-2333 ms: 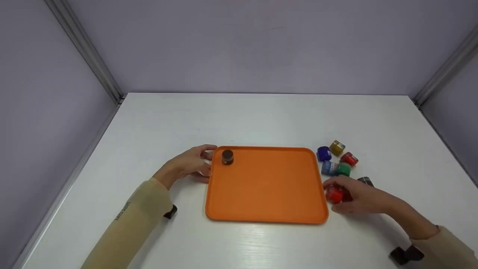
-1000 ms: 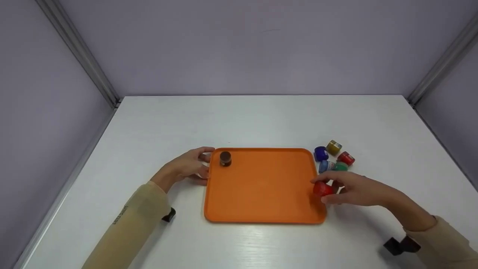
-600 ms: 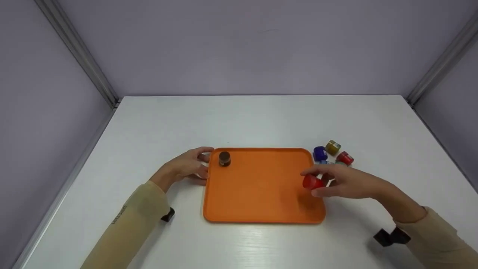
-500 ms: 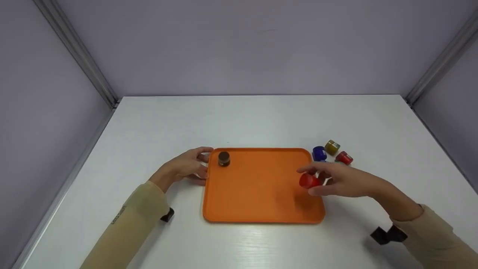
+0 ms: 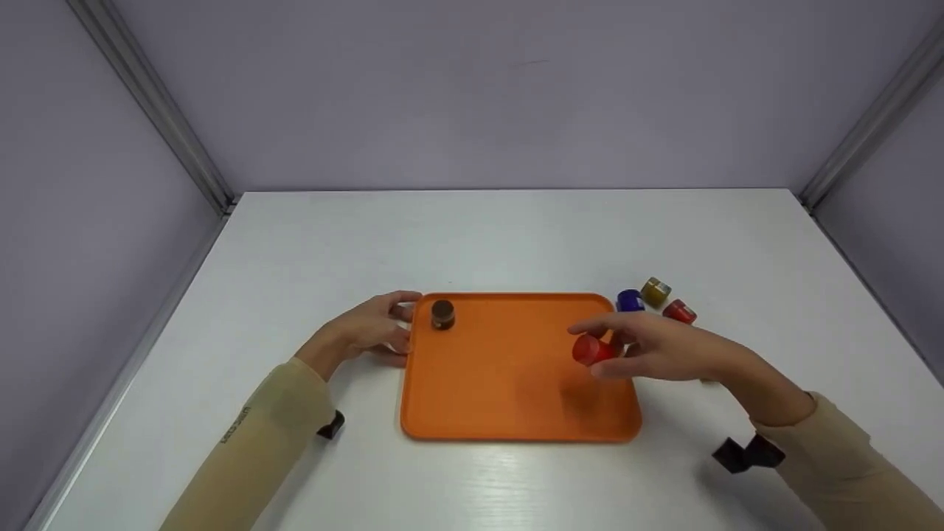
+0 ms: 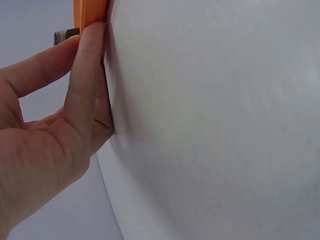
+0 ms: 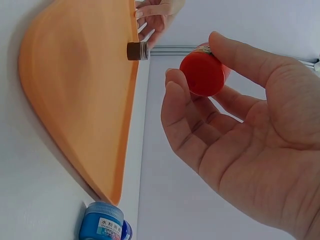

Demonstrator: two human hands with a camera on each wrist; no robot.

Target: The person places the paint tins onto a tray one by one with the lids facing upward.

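Head view: orange tray (image 5: 509,413) near the table's front edge; the left hand (image 5: 369,328) touches its left rim, seemingly with relaxed fingers. Above its right side, the right hand (image 5: 656,350) pinches a red jar (image 5: 588,349).

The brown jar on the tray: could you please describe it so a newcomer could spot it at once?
Find the orange tray mid-table, then its far left corner, beside the left hand. The brown jar stands upright there, the only jar resting on the tray; the others lie off its right side.
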